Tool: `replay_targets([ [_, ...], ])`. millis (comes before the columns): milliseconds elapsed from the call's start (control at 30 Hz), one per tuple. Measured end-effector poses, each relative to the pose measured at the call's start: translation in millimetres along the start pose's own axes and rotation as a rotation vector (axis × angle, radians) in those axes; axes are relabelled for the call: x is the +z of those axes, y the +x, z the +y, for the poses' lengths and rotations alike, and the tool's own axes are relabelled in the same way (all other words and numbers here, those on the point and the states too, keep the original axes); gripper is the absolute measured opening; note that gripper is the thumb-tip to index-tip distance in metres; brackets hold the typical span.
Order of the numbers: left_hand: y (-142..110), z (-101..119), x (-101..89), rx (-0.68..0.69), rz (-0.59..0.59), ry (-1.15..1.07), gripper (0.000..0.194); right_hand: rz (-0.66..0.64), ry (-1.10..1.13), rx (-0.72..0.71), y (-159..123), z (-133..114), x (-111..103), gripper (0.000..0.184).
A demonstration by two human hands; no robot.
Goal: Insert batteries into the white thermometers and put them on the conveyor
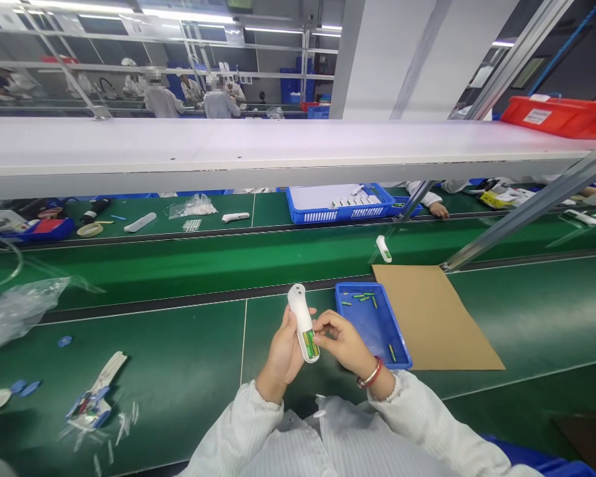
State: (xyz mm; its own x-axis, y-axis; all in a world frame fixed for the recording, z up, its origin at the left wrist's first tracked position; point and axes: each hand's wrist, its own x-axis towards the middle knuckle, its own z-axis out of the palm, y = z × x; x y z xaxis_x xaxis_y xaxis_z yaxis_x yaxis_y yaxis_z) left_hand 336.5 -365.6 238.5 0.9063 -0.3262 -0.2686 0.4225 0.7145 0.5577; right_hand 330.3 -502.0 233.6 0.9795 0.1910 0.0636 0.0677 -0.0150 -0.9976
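Observation:
My left hand [284,348] is wrapped round a white handheld thermometer [298,305], which is tilted with its rounded head away from me. Its open compartment near the lower end shows green batteries [308,344]. My right hand [345,341] has its fingers curled, with thumb and fingertips pinched at the compartment's right side, on a battery there. The fingertips partly hide the contact. Just right of my hands stands a blue tray [402,338] with several loose green batteries [365,297] in it.
A brown cardboard sheet [437,324] lies right of the tray. Another white thermometer [383,248] rests on the green belt [258,255]. Left are an opened device [92,404] and a plastic bag [22,311]. A white shelf [278,142] crosses ahead; another person's hand [439,210] is beyond the belt.

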Motion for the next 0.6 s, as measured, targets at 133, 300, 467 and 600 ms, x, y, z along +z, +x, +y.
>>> replay_targets([
  [133, 5.3, 0.7, -2.6, -0.009, 0.029, 0.009, 0.031, -0.07, 0.015, 0.01, -1.3, 4.3, -3.8, 0.027],
  [300, 20.0, -8.9, -12.0, -0.061, 0.057, -0.044, 0.034, -0.022, -0.007, 0.078, 5.1, 13.2, -2.2, 0.025],
  [467, 64.0, -20.5, -37.7, -0.284, 0.226, 0.116, 0.036, 0.171, -0.027, 0.185, 9.3, 37.1, -3.9, 0.034],
  [600, 123.0, -11.5, -69.7, -0.323, 0.388, 0.452, 0.013, 0.302, -0.075, 0.357, -9.2, 62.4, -24.9, 0.042],
])
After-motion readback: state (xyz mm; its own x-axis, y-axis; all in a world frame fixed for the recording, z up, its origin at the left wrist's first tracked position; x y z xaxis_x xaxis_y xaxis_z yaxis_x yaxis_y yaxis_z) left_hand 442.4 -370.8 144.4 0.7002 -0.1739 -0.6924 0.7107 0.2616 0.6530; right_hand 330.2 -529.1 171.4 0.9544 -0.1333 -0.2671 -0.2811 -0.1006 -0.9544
